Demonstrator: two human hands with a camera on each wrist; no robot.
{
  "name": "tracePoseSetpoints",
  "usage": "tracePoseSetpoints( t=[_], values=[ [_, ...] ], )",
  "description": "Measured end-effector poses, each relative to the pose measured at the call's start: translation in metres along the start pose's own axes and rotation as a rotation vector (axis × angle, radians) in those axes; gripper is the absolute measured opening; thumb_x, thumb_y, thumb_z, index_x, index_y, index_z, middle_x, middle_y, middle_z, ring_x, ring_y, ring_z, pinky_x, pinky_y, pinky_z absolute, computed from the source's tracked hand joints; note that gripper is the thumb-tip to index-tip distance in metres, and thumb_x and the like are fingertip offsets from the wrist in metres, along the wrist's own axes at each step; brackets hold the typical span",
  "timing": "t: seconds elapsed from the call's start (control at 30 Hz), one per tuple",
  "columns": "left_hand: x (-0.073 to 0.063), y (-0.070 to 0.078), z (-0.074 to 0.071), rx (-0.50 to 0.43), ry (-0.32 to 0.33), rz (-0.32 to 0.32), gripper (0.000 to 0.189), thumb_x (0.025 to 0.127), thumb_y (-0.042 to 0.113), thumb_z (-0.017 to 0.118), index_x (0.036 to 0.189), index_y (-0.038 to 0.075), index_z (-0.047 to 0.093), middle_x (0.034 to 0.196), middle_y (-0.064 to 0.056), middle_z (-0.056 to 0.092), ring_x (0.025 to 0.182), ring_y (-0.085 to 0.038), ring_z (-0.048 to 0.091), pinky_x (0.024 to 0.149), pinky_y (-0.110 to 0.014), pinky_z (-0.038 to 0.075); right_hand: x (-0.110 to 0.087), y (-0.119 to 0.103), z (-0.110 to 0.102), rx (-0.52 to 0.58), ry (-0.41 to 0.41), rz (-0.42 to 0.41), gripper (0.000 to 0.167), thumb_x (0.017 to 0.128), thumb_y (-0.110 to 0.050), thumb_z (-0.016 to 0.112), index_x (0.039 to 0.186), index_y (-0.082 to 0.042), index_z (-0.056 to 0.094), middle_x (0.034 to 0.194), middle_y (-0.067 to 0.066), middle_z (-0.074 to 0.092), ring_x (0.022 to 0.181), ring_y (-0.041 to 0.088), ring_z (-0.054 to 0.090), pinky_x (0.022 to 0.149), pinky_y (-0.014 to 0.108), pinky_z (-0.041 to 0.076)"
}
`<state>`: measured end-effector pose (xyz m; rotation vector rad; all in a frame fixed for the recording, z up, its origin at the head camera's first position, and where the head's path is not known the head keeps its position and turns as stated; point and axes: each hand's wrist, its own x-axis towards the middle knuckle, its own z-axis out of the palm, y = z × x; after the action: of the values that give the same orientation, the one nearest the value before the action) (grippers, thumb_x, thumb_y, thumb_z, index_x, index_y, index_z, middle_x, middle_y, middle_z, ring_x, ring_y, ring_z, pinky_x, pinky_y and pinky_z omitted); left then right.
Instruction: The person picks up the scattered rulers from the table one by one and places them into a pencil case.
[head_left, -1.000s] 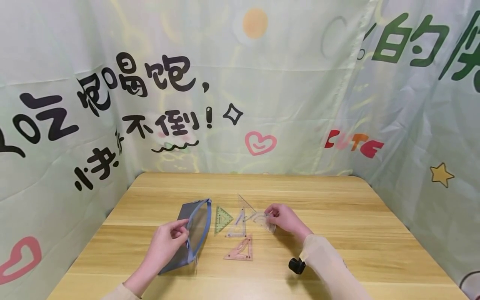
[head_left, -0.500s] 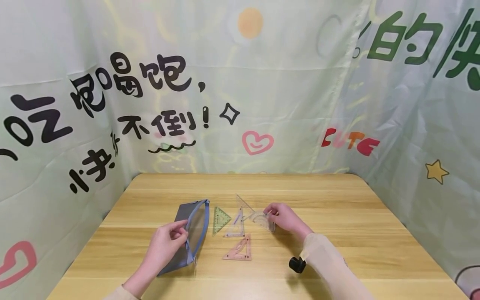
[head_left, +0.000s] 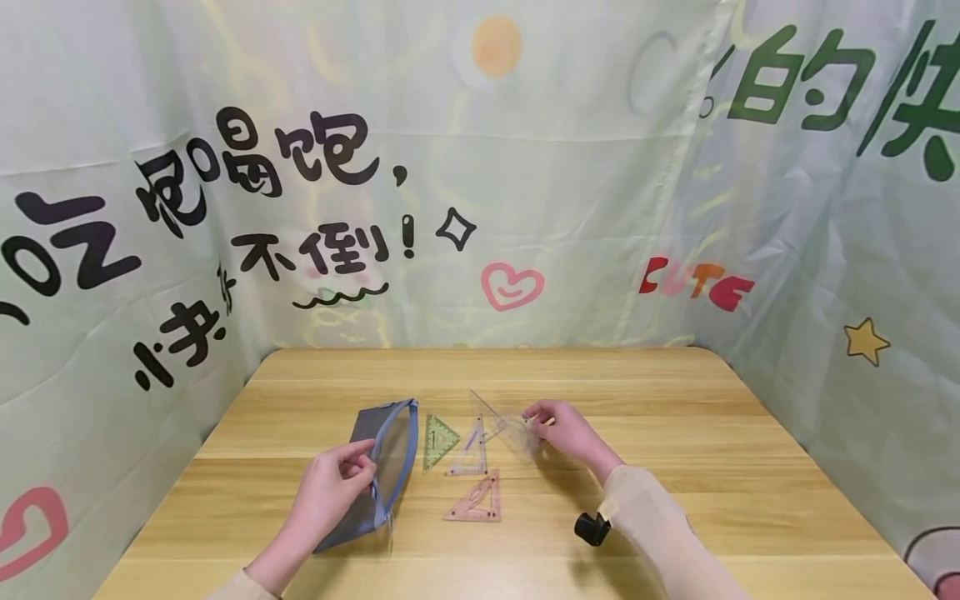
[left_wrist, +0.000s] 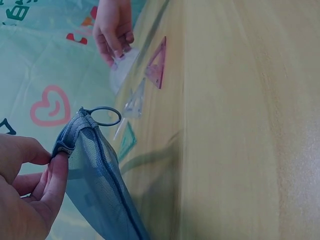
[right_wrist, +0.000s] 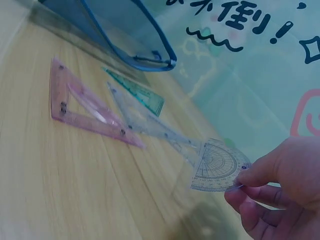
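Observation:
My left hand (head_left: 330, 492) pinches the rim of a blue-grey mesh zip pouch (left_wrist: 95, 175), whose mouth gapes toward the right. A clear protractor (right_wrist: 217, 167) is pinched by its edge between thumb and fingers of my right hand (head_left: 566, 433), tilted above the table. Left of that hand lie a green set square (head_left: 439, 443), a clear set square (head_left: 453, 471) and, nearer me, a pink set square (right_wrist: 60, 95). Behind them is another clear triangular piece (head_left: 485, 406), partly overlapped by the protractor in the head view.
Everything lies on a wooden table (head_left: 637, 383). Printed cloth curtains (head_left: 585, 208) stand around its back and sides. A small black device (head_left: 592, 528) is attached at my right wrist. A zip-pull ring (left_wrist: 107, 116) sticks out from the pouch's end.
My right hand has lifted the protractor slightly and tilted it, where earlier it lay near the tabletop. My left hand keeps its hold on the pouch. The head view has shifted a little.

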<state>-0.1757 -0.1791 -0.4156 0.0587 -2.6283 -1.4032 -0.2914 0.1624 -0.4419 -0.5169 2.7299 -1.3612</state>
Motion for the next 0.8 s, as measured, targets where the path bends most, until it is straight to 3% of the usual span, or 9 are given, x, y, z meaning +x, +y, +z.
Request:
tracePoseSetpoints(
  t=[0.23,0.43,0.67,0.8],
  values=[
    [0.002,0.0,0.0,-0.01,-0.008,0.001,0.038,0.084,-0.002,0.066,0.122,-0.006,0.066,0.084,-0.008,0.069,0.065,-0.006,0.062,0.056,-0.017,0.055,0.002,-0.008,0.003,0.053,-0.002,0.095,0.024,0.09,0.004,0.058,0.113,0.004,0.066,0.088,0.016,0.067,0.069,0.017,0.064,0.061,0.036,0.059],
    [0.003,-0.001,0.001,-0.018,-0.011,0.007,0.038,0.083,-0.003,0.066,0.121,-0.006,0.066,0.084,-0.01,0.07,0.064,-0.006,0.061,0.056,-0.017,0.055,0.002,-0.014,0.005,0.081,-0.004,0.092,0.025,0.09,0.004,0.059,0.113,0.006,0.065,0.088,0.017,0.067,0.068,0.015,0.065,0.066,0.04,0.061],
    [0.003,-0.001,0.002,-0.012,-0.012,0.016,0.039,0.083,-0.003,0.065,0.121,-0.006,0.066,0.084,-0.009,0.07,0.064,-0.006,0.062,0.056,-0.017,0.055,0.005,-0.016,0.007,0.087,-0.003,0.093,0.024,0.091,0.003,0.059,0.114,0.006,0.066,0.088,0.016,0.068,0.069,0.016,0.066,0.065,0.033,0.062],
    [0.003,-0.001,0.002,-0.013,-0.013,0.015,0.039,0.083,-0.003,0.065,0.121,-0.006,0.066,0.084,-0.01,0.07,0.065,-0.006,0.062,0.057,-0.017,0.055,0.007,-0.019,0.006,0.091,-0.013,0.071,0.025,0.091,0.004,0.059,0.115,0.007,0.065,0.088,0.017,0.068,0.07,0.017,0.067,0.067,0.035,0.063]
  ],
)
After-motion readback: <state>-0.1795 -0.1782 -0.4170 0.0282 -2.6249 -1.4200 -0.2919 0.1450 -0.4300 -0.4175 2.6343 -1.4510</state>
